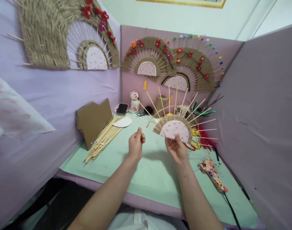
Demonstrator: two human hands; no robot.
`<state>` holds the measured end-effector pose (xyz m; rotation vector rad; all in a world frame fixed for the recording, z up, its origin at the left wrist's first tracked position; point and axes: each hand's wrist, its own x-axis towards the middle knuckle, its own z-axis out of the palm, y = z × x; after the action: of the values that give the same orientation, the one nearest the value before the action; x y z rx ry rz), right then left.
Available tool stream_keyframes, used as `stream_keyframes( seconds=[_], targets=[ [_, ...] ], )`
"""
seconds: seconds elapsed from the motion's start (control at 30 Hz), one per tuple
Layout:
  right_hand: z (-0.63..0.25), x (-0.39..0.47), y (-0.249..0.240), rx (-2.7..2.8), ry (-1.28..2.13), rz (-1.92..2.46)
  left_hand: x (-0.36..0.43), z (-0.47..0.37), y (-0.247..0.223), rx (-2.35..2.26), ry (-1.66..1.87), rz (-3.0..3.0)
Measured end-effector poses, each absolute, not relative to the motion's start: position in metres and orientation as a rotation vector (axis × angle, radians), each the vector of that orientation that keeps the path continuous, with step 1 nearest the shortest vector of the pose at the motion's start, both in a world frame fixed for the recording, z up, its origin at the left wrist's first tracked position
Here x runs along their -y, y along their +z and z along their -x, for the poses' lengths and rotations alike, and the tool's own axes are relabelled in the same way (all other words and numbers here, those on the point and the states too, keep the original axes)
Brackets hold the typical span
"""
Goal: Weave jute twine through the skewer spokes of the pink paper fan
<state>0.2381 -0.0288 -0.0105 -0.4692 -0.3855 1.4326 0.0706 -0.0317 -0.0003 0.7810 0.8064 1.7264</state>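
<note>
The right hand (pixel 177 149) is pinching the fan (pixel 178 118) by its spotted base (pixel 174 127) above the table (pixel 153 172); the left hand (pixel 136 143) is curling, contents unclear from here. It's looking light, the sticks (pixel 176 99) fragile, the base safest to hold.

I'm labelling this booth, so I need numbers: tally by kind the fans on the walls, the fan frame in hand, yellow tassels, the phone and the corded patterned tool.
Wall fans: 3
Fan frame in the right hand: 1
Yellow tassels: 2
Phone: 1
Corded patterned tool: 1
Total: 8
</note>
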Motion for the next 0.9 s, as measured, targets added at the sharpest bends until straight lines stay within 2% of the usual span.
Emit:
stream_keyframes(
  seconds=[0.13,0.27,0.5,0.7,0.9],
  targets=[
    [-0.238,0.028,-0.011,0.347,1.461,0.465,0.040,-0.078,0.003,-0.819,1.630,-0.947],
    [-0.233,0.027,-0.013,0.346,1.502,0.437,0.047,-0.083,0.007,-0.626,1.519,-0.935],
    [-0.221,0.024,-0.020,0.387,1.623,0.392,0.047,-0.083,0.010,-0.442,1.714,-0.773],
    [-0.218,0.021,-0.021,0.423,1.608,0.445,0.053,-0.087,0.012,-0.505,1.750,-0.857],
    [-0.211,0.018,-0.023,0.411,1.610,0.445,0.054,-0.092,0.008,-0.610,1.638,-0.933]
  ],
)
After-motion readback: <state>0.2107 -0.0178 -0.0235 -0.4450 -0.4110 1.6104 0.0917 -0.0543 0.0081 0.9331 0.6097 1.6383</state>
